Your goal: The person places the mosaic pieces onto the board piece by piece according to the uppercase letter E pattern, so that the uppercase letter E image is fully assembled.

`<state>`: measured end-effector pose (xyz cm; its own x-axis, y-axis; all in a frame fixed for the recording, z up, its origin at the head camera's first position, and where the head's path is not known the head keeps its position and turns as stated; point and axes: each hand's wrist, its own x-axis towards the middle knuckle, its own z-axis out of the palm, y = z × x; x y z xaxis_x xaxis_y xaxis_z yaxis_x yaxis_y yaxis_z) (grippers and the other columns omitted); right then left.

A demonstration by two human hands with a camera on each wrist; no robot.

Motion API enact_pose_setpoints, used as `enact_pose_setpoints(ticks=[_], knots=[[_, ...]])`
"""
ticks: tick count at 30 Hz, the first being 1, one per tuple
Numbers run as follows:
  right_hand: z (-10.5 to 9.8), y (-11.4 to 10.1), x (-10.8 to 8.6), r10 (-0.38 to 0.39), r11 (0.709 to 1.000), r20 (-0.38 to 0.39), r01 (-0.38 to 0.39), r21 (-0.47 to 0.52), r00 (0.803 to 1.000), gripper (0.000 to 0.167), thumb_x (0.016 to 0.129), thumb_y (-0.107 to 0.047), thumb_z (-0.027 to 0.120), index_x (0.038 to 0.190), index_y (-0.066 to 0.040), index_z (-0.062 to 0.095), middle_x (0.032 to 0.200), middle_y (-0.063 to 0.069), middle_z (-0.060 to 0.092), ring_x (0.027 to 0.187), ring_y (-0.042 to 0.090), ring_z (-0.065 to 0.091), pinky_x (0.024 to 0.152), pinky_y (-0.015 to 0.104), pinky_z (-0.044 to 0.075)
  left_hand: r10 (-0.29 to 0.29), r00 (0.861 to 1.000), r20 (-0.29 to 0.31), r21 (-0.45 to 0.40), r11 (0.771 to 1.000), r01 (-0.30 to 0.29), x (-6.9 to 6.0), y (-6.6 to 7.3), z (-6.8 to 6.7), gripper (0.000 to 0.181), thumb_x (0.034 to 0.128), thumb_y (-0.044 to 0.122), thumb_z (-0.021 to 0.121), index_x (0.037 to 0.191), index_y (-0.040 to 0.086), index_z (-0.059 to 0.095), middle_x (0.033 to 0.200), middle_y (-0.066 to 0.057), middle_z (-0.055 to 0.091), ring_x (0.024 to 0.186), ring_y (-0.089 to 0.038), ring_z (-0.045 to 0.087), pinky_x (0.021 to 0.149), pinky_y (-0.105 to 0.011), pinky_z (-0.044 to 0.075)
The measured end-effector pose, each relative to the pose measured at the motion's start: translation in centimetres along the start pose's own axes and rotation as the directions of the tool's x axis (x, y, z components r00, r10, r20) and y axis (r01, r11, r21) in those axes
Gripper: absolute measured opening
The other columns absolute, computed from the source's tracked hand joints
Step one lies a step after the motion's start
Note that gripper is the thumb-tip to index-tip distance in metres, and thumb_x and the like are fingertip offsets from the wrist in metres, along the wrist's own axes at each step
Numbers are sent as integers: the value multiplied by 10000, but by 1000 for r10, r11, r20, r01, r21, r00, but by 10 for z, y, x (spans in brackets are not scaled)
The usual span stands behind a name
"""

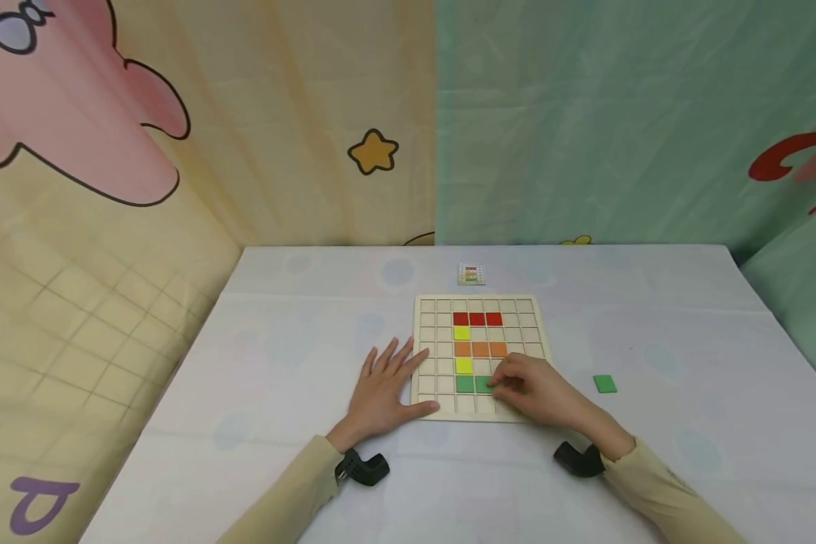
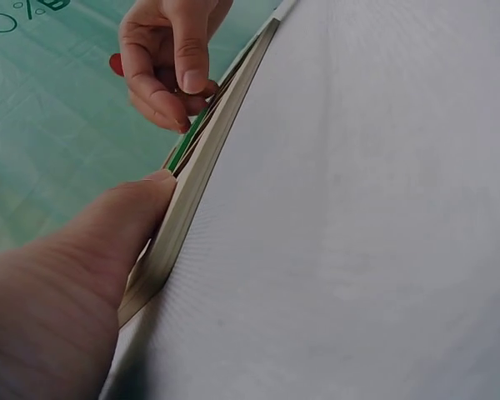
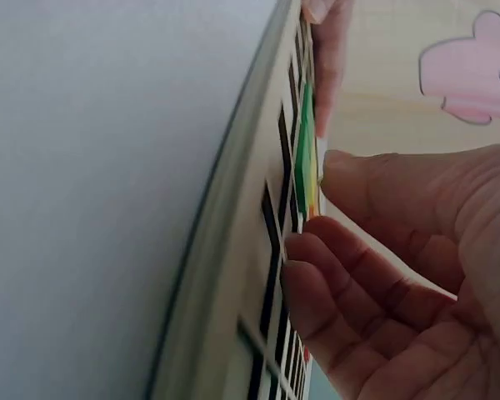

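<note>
A cream grid board (image 1: 445,409) lies on the table with coloured square tiles in its cells. Three red tiles (image 1: 477,319) form a row near the top, three orange tiles (image 1: 480,349) form one lower down, and single yellow tiles (image 1: 464,366) sit between rows. Beneath are two green tiles (image 1: 465,384). My right hand (image 1: 540,389) has its bent fingertips at the right edge of the second green tile (image 3: 303,154), which lies flat; thumb and fingers stand slightly apart. My left hand (image 1: 381,393) rests at the board's left edge, fingers spread, thumb (image 2: 142,208) on its near rim.
One loose green tile (image 1: 604,384) lies on the table right of the board. Behind the board is a small pattern card (image 1: 471,274) showing coloured rows. A black wrist device (image 1: 366,468) is on the left arm and another (image 1: 580,459) on the right. Printed curtains hang behind the table.
</note>
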<state>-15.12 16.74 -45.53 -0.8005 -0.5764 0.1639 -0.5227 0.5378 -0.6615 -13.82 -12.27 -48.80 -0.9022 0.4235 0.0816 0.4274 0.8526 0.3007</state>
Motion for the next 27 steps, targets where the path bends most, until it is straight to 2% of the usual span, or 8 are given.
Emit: enact_pose_setpoints(ticks=[4,7,11,14,16,20,23,27], knots=[[-18,10,-13,-46,999,-49,45,-5,998,133,823,-44,734,922,-123,694,870,-100,612,736,56,539,623,239,496,-4,1000,3,-4,1000,4,0,1,0,875,806,686,556,1505,231,293,1571,-21,153,1435,-241,21,1119,-476,-26],[-38,18,-22,-38,998,-83,34,-55,996,133,824,-44,732,936,-106,698,887,-84,628,759,64,564,625,258,505,-10,1000,3,2,1000,10,1,1,0,886,806,684,557,1509,220,282,1572,-21,148,1435,-243,18,1120,-475,-23],[-71,26,-35,114,984,-53,-120,-133,992,188,815,-147,761,984,-105,692,970,-31,620,851,163,566,660,314,489,-11,1000,0,-2,1000,11,4,1,-1,910,807,676,566,1513,186,266,1571,-24,150,1435,-248,24,1121,-477,-19],[-91,31,-44,254,950,7,-248,-189,967,318,772,-251,799,1011,-89,668,982,15,576,847,206,518,666,334,451,-12,1000,4,-9,1000,12,4,0,-1,918,807,670,572,1513,171,263,1570,-22,152,1435,-246,23,1121,-476,-21],[-100,36,-49,315,930,50,-298,-214,948,387,735,-280,823,1003,-62,649,954,34,546,804,196,486,650,324,428,-12,1000,6,-10,1000,12,3,0,-1,915,807,668,574,1512,172,265,1569,-21,153,1435,-245,23,1121,-477,-21],[-109,45,-55,367,920,141,-336,-201,920,415,698,-231,843,972,-26,607,886,38,514,717,165,447,605,297,413,-1,1000,-10,-24,1000,1,3,-1,-2,900,809,648,593,1504,163,290,1564,-34,176,1433,-259,46,1120,-491,-4],[-110,50,-58,358,928,176,-330,-171,917,373,695,-150,833,947,-26,589,852,29,517,705,162,470,595,295,432,1,1000,-14,-37,999,-1,2,-2,-2,891,809,638,601,1502,167,297,1562,-37,182,1433,-262,52,1119,-495,1],[-105,55,-55,341,937,171,-319,-142,924,297,712,-98,810,898,-46,584,809,5,535,721,160,492,608,292,451,-5,1000,-6,-43,999,5,0,-3,-3,885,812,638,597,1504,178,293,1563,-32,176,1433,-254,42,1119,-491,-6]])
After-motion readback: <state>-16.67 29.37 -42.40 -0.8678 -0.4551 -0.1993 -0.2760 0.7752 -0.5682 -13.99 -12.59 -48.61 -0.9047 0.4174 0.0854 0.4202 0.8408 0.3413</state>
